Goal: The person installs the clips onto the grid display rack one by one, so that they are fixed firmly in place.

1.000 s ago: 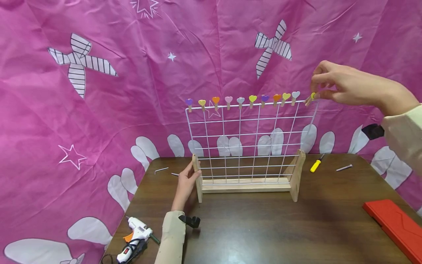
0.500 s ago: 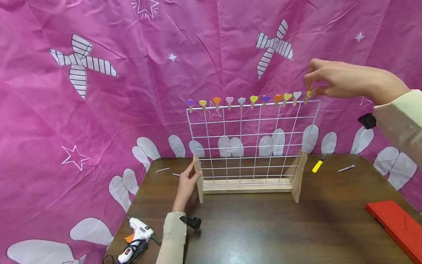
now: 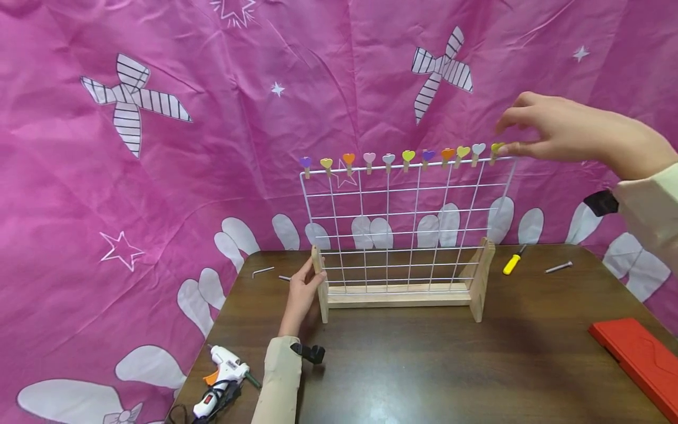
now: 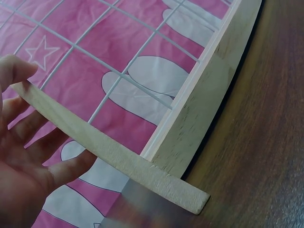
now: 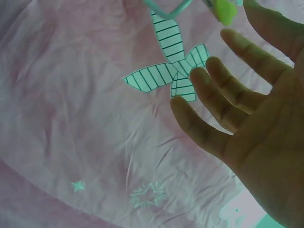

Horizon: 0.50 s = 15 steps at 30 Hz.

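Observation:
A white wire grid (image 3: 398, 167) stands upright in a wooden stand (image 3: 399, 301). Along its top wire sits a row of several small clothespins with coloured hearts, such as an orange one (image 3: 348, 159). My left hand (image 3: 301, 296) grips the stand's left side piece (image 4: 95, 140), thumb on one side and fingers on the other. Up at the grid's top right corner, my right hand (image 3: 577, 131) has its fingers spread beside the yellow heart clothespin (image 3: 497, 148), which is on the wire. In the right wrist view the fingers are apart from that yellow heart (image 5: 225, 11).
On the brown table (image 3: 402, 365) lie a white glue gun (image 3: 228, 365) at front left and a red case (image 3: 638, 359) at right. A yellow screwdriver (image 3: 511, 264), a bolt (image 3: 559, 267) and a hex key (image 3: 262, 271) lie toward the back. A pink cloth (image 3: 222, 159) hangs behind.
My right hand has brought the yellow heart clothespin onto the top wire's right end, then spread its fingers and drawn back slightly right. The left hand keeps its hold on the stand.

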Motion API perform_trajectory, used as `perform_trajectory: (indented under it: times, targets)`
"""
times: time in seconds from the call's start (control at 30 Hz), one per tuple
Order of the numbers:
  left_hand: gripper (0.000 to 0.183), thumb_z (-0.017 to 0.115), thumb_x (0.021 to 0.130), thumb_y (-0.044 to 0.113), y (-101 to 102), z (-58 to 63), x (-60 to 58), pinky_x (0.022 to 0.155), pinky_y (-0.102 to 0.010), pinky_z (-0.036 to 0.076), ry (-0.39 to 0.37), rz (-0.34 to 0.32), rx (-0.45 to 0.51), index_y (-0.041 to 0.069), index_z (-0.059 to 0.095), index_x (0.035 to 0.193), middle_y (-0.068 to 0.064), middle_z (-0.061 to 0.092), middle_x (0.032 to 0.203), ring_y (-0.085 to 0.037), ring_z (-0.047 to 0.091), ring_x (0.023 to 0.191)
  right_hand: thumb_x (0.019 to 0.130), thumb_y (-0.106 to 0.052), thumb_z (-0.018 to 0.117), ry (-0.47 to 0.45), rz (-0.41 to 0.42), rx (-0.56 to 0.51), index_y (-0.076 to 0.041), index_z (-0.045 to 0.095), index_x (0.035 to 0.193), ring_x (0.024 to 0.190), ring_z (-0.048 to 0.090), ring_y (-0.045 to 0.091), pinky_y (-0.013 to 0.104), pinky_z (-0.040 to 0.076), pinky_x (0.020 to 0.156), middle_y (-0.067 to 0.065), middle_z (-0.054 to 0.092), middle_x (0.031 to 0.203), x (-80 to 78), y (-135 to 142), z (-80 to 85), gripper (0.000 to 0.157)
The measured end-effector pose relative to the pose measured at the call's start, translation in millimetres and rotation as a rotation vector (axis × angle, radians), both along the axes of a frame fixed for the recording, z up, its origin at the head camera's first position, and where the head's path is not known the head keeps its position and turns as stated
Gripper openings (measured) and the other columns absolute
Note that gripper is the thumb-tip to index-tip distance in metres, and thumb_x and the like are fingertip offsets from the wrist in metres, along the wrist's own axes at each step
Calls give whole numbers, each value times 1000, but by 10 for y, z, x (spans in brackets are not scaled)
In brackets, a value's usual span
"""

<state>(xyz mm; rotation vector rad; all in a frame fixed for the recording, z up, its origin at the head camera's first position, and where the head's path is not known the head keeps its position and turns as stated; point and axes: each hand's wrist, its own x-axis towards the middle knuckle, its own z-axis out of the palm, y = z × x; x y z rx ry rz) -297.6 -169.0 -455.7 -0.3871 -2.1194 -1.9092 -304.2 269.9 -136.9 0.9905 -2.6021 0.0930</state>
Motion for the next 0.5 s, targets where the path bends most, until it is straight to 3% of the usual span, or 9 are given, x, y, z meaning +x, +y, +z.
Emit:
perform_trajectory:
  times: [0.27,0.37,0.5]
  targets:
    - [54,57,89,3,16,35,-21,97,-41,40,-15,-19,37,3,38,139,-19,53,128,-36,47,119,84,-21,68,75,-48,-161,-2,54,116,85,46,26,36,34,71,15,47,111,171,119,-255,40]
    - [54,57,89,1,15,43,-41,98,-43,40,-15,-32,48,2,38,139,-20,52,128,-37,45,120,84,-21,68,56,-77,-247,0,50,121,93,45,31,42,35,73,19,44,114,211,159,-393,46]
    - [54,57,89,1,-3,58,-61,98,-42,40,-28,-28,27,2,38,139,-18,53,128,-32,46,121,83,-18,68,67,-91,-358,1,46,125,101,45,35,40,34,76,20,43,116,223,206,-619,51]
